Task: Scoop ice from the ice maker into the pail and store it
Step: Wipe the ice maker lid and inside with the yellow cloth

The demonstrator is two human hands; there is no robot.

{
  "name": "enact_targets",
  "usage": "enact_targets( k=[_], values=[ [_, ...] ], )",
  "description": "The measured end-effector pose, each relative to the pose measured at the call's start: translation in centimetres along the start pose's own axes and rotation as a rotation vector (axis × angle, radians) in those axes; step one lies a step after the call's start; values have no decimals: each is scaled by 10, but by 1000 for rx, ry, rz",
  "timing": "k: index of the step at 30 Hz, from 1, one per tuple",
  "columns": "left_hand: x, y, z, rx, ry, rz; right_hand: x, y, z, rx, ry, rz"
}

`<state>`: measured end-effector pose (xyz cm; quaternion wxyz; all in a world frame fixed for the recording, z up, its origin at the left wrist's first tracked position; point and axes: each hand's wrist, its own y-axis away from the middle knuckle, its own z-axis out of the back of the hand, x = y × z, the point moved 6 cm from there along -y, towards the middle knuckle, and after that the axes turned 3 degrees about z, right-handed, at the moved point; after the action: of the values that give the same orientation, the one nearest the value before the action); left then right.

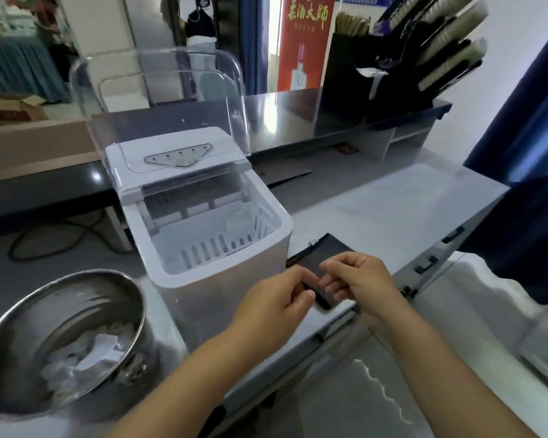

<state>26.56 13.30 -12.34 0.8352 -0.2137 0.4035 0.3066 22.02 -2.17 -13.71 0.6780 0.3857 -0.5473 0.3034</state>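
The left hand (276, 298) is found with thumb and curled fingers closed on the near edge of a dark flat object (329, 248). The right hand (361, 279) is held directly opposite, fingers curled, with fingertips at the same object; whether it is actually gripped there cannot be told. The two hands are nearly touching. The dark flat object is lying on the pale counter (408, 191), just beside the right wall of the white ice maker (203, 298).

The ice maker's clear lid (171, 99) is raised upright at the back, and a white slotted basket (203, 235) is exposed inside. No ice can be made out in the basket.

The stainless steel pail (86, 298) is standing to the left of the ice maker, near its front corner. Pale, ice-like pieces (86, 355) are seen in the pail's bottom, though blurred.
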Motion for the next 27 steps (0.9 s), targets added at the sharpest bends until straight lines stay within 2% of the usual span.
enact_targets(
  k=[7,11,18,22,27],
  values=[
    [32,-51,-83,147,-201,181,-66,-63,72,-63,46,-120],
    [58,-68,-114,166,-262,289,-95,-91,70,39,229,-140],
    [97,-75,-126,131,-208,514,-102,-132,32,175,741,123],
    [109,-72,-123,99,-213,544,-112,-142,15,241,968,240],
    [118,-70,-122,33,-139,584,-117,-146,4,216,1141,310]
  ],
)
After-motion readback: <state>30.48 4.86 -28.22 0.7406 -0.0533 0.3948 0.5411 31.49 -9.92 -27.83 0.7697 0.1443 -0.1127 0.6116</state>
